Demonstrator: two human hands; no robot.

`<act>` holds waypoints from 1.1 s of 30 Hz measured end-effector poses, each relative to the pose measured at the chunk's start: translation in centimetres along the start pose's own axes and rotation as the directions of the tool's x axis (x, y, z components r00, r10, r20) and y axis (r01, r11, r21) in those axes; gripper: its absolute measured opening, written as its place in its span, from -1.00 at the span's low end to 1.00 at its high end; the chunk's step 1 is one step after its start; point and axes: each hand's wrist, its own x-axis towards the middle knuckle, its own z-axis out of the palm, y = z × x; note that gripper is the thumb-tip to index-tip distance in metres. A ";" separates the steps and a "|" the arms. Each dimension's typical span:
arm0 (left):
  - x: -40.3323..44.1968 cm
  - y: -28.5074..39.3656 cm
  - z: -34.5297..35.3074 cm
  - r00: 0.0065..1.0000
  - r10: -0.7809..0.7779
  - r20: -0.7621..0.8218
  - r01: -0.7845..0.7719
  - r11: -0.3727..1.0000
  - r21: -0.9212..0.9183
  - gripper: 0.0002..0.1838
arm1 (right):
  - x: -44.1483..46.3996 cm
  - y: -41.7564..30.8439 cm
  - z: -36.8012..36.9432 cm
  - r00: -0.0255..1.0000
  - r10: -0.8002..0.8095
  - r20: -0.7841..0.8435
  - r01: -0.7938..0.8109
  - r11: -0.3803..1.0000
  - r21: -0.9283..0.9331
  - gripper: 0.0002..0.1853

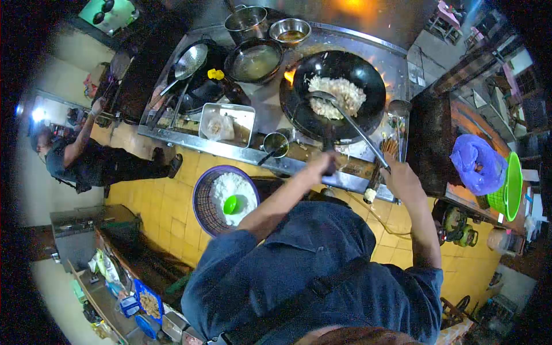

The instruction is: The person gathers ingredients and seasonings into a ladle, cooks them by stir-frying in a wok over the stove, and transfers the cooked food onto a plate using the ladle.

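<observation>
A black wok sits over a burner with flames showing at its edges, and fried rice lies in it. My left hand is closed around the wok's handle at the near side. In my right hand is the long handle of a metal ladle. The ladle's bowl rests in the rice, toward the left of the wok. The fingers of both hands are partly blurred.
On the stove stand a pan of liquid, a steel bowl, a pot, a strainer and a clear container. A basket of white rice with a green scoop is left. Another person stands far left.
</observation>
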 end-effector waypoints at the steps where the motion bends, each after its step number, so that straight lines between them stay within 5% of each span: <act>1: -1.3 -1.7 1.1 0.995 0.016 0.100 -0.011 0.999 -0.048 -0.81 | -0.2 -0.2 0.3 0.998 0.048 -0.042 -0.050 0.998 -0.029 -0.55; 4: -6.6 -0.7 3.4 0.963 -0.065 0.262 0.085 0.994 -0.067 -0.79 | -0.7 -0.3 -0.6 0.989 0.143 0.044 -0.143 0.990 -0.018 -0.54; 6: -2.8 1.1 1.6 0.965 -0.109 0.238 0.152 0.974 -0.171 -0.82 | -1.1 0.4 0.8 0.986 0.151 0.063 -0.150 0.988 -0.024 -0.55; 9: 1.4 0.2 -1.7 0.974 0.079 0.213 -0.063 0.995 -0.083 -0.88 | -0.5 2.2 4.1 0.984 0.181 0.006 -0.179 0.981 -0.079 -0.61; 11: -1.3 -1.4 0.0 0.990 0.036 0.140 -0.023 0.995 -0.092 -0.86 | 1.7 5.7 4.1 0.987 -0.005 -0.161 0.027 0.990 0.136 -0.69; 12: -2.7 -1.9 0.2 0.973 -0.099 0.207 0.122 0.987 -0.100 -0.82 | 2.3 6.1 2.5 0.985 -0.006 -0.171 0.029 0.991 0.132 -0.69; 15: -3.1 -2.0 0.1 0.980 -0.048 0.194 0.052 0.999 -0.015 -0.84 | 3.1 5.5 -0.3 0.942 0.212 0.259 -0.330 0.719 0.612 -0.76; 16: -0.7 -2.1 -0.9 0.973 -0.080 0.217 0.089 0.996 -0.033 -0.84 | 3.9 3.7 0.5 0.958 0.215 0.191 -0.282 0.840 0.464 -0.74; 17: 2.0 -2.7 -1.9 0.981 0.060 0.184 -0.060 0.998 -0.002 -0.82 | 6.5 5.5 6.8 0.996 -0.011 -0.085 0.030 0.972 0.232 -0.72; 19: 8.1 -4.2 -3.7 0.953 0.285 0.107 -0.296 0.949 0.110 -0.78 | 10.1 7.2 13.0 0.914 -0.297 -0.276 0.285 0.955 -0.081 -0.69; 20: 10.1 -4.8 -4.4 0.927 0.370 0.062 -0.375 0.908 0.186 -0.76 | 11.1 7.0 13.3 0.963 -0.227 -0.143 0.209 0.969 -0.129 -0.68; 22: 7.9 -1.8 -3.9 0.938 0.338 0.076 -0.347 0.915 0.207 -0.79 | 10.7 6.4 7.9 0.997 0.030 0.076 -0.042 0.987 0.157 -0.67; 23: 8.5 -1.5 -4.1 0.931 0.353 0.095 -0.364 0.878 0.310 -0.75 | 10.8 6.9 5.4 0.995 -0.098 0.016 0.099 0.994 -0.047 -0.68; 26: 14.5 -4.3 -6.4 0.939 0.208 0.275 -0.263 0.948 0.182 -0.57 | 12.3 4.2 4.2 0.975 -0.138 0.172 0.186 0.935 -0.303 -0.70; 27: 16.0 -4.9 -6.2 0.916 0.371 0.154 -0.400 0.878 0.264 -0.73 | 14.0 4.1 9.4 0.999 0.012 -0.042 -0.019 0.985 -0.172 -0.72; 28: 12.1 -3.1 -4.5 0.941 0.333 0.063 -0.336 0.891 0.306 -0.80 | 15.3 4.3 14.4 0.957 0.191 -0.219 -0.196 0.981 0.000 -0.72; 29: 7.9 -1.1 -2.7 0.956 0.291 -0.028 -0.265 0.903 0.338 -0.84 | 14.7 5.0 15.1 0.985 0.009 -0.171 -0.046 0.975 -0.217 -0.71; 30: 11.5 -3.8 -2.5 0.999 0.039 0.011 -0.039 0.999 -0.006 -0.80 | 14.0 5.6 15.8 0.978 -0.174 -0.117 0.111 0.903 -0.415 -0.69; 32: 3.5 -0.2 1.7 0.980 0.121 0.159 -0.076 0.961 -0.266 -0.81 | 9.0 4.2 5.8 0.921 -0.358 -0.153 0.352 0.934 -0.064 -0.67; 33: -0.5 2.0 2.9 0.960 0.061 0.272 0.045 0.929 -0.367 -0.81 | 6.5 3.1 1.7 0.968 -0.240 -0.070 0.222 0.953 -0.207 -0.63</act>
